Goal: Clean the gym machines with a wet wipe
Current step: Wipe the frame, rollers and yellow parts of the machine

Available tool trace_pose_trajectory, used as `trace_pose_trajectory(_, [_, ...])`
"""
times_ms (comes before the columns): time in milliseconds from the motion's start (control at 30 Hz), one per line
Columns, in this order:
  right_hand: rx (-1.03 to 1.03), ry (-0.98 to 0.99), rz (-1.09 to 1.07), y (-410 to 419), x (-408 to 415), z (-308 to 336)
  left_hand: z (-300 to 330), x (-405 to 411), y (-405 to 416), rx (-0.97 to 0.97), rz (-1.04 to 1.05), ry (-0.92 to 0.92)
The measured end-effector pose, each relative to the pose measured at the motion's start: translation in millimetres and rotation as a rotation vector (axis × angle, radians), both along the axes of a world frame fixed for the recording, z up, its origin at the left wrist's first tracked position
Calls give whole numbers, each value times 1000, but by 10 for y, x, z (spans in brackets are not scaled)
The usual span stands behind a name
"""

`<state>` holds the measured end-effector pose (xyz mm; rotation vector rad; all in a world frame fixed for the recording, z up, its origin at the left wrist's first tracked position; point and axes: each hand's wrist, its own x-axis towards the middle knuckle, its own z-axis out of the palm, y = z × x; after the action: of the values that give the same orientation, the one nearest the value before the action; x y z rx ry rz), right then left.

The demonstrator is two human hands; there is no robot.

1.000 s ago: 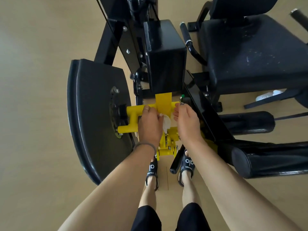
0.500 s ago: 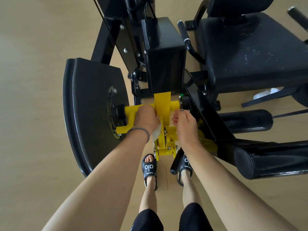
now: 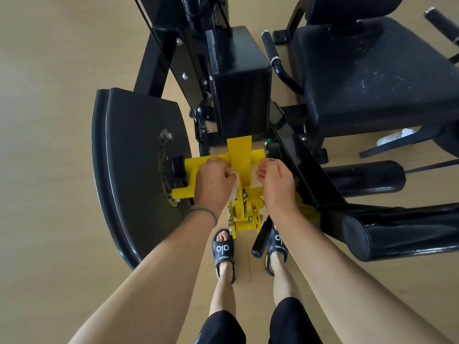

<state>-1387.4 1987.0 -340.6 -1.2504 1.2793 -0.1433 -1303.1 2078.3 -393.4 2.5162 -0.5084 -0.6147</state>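
Pale wood floor point(image 3: 62, 120) under the black gym machine point(image 3: 238, 78). To clean well, I should drag the wet wipe point(image 3: 234, 187) firmly along the yellow bar point(image 3: 198, 162), turning it into the joints. My left hand point(image 3: 213, 182) clenches the wipe against the bar; my right hand point(image 3: 278, 180) hovers beside it, loosely curled, holding nothing.
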Motion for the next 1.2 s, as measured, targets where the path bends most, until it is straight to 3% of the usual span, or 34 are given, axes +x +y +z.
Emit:
trace_pose_trajectory(200, [-34, -2, 18, -16, 17, -30, 61, -51, -75, -195, 46, -162])
trace_pose_trajectory(400, [-78, -23, 69, -23, -79, -15, 142, -208, -39, -324, 677, -52])
trace_pose_trajectory(533, [-97, -59, 129, -1, -100, 9, 240, -406, -110, -320, 471, -62])
trace_pose_trajectory(633, [-197, -25, 116, -9, -141, -47, 188, -616, -268, -255, 401, 57])
trace_pose_trajectory(800, [-182, 87, 160, -19, -200, -172, 157, -758, -426, -281, 621, 379])
trace_pose_trajectory(967, [-27, 74, 164, -39, -149, -134, 152, -705, -302, -341, 713, 602])
trace_pose_trajectory(1200, [231, 4, 18, 26, 17, -337, 271, -742, -135, -458, 747, 381])
